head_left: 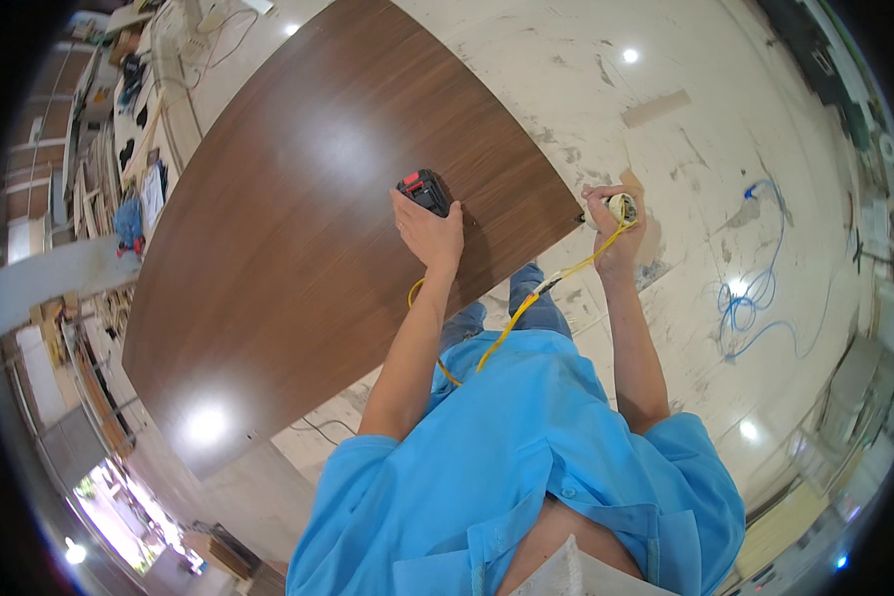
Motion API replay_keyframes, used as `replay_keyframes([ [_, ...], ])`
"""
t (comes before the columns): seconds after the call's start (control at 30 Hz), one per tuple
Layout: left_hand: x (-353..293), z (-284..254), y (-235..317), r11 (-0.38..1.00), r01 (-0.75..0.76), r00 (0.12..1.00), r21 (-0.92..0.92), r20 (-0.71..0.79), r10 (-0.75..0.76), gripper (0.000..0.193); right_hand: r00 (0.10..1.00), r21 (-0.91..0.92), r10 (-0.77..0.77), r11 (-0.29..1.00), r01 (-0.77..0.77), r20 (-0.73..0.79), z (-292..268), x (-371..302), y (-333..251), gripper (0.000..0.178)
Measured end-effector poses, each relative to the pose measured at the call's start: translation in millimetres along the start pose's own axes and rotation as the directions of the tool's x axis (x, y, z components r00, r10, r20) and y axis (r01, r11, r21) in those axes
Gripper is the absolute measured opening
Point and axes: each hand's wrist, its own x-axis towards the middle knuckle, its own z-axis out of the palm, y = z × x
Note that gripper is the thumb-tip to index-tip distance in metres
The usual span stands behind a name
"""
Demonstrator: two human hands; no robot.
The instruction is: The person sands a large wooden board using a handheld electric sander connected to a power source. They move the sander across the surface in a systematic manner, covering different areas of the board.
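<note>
My left hand [430, 235] is closed around a black-and-red block that looks like a power-tool battery pack [423, 189], over the brown wood-grain panel [298, 238]. Its thumb is on one side of the block and the fingers on the other; whatever lies below the block is hidden. Out past the panel's right corner, my right hand [618, 243] grips a cream-coloured corded power tool [624, 207]. The tool's dark tip is close to that corner; whether it touches cannot be made out. A yellow cord [515, 320] trails from the tool across my front and under my left forearm.
A blue coiled hose or cable [750, 303] lies on the pale, scuffed floor [685, 169] at right. Along the left stands a cluttered bench [154, 129] with tools and offcuts. A dark thin cable [318, 427] runs on the floor near the panel's near edge.
</note>
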Motion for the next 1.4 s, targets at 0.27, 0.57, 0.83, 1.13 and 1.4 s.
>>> replay_keyframes([
  [0.27,-22,-35,-20,0.987,0.123,0.991,0.105,-0.062,-0.117,0.108,0.949,-0.163,0.107,0.985,-0.060,0.298,4,44,16,0.019],
  [0.57,-72,-84,-74,0.854,0.442,0.890,0.275,-0.252,-0.380,0.094,0.910,-0.143,0.177,0.981,-0.132,0.375,-13,50,17,0.014],
  [0.83,-73,-78,-83,0.844,0.430,0.885,0.320,-0.336,-0.323,0.096,0.839,-0.202,0.154,0.978,-0.053,0.523,-22,45,21,0.016],
  [1.13,-58,-84,-70,0.798,0.496,0.860,0.343,-0.323,-0.396,0.096,0.792,-0.250,0.145,0.968,0.010,0.593,-23,36,30,0.017],
  [1.4,-56,-85,-65,0.787,0.519,0.848,0.334,-0.317,-0.425,0.098,0.759,-0.290,0.150,0.956,0.053,0.633,-29,35,42,0.018],
])
